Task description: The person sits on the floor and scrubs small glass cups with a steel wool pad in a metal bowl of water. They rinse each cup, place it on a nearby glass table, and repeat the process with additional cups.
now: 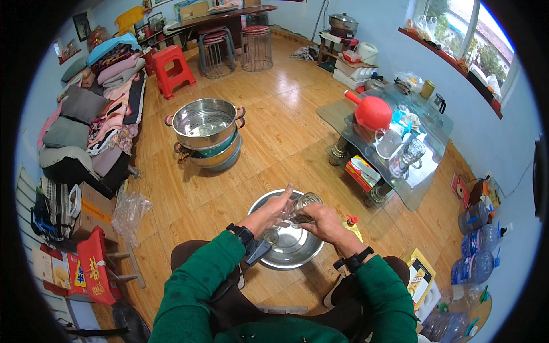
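My right hand (319, 221) grips a clear glass mug (308, 200), tilted over a shiny metal basin (300, 256) on the floor between my feet. Beside the mug's left end is my left hand (270, 212), thumb raised and fingers apart. Whether those fingertips touch the glass is hard to make out. A second clear glass vessel (270, 236) lies inside the basin, partly below my left wrist. Black straps circle both wrists, and a grey device (258, 252) hangs by the left one.
A stacked steamer pot (205, 122) stands ahead left. At right, a glass table (334, 112) bears a red dipper (373, 112) and glass mugs (388, 143). A yellow bottle with a red cap (352, 220) stands right of the basin; large plastic bottles (476, 266) line the right wall.
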Tool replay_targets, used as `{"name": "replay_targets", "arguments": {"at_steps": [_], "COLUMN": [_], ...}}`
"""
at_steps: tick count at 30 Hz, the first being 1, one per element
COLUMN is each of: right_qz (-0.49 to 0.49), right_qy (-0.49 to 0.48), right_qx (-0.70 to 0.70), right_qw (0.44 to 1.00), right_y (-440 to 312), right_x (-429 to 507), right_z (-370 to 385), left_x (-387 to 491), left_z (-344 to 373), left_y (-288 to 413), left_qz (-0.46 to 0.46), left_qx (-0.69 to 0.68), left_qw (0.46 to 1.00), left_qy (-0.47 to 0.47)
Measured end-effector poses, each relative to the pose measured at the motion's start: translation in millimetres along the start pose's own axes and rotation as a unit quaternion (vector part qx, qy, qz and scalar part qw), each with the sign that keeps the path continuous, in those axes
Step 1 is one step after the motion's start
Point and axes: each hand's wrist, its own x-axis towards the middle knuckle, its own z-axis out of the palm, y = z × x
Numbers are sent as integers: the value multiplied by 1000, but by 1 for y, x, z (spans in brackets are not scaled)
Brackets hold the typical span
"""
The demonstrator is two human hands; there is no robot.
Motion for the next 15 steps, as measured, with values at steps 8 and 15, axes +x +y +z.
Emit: {"name": "replay_targets", "arguments": {"at_steps": [8, 15], "right_qz": [10, 94], "right_qy": [-46, -153], "right_qx": [38, 280], "right_qw": [998, 943], "right_y": [-27, -19], "right_x": [8, 9], "right_z": [-27, -19], "left_x": [-17, -14], "left_z": [7, 17], "left_y": [-4, -9], "left_qz": [41, 87], "left_qx": [-144, -105], "left_qw": [977, 990], "left_qy": [-154, -39]}}
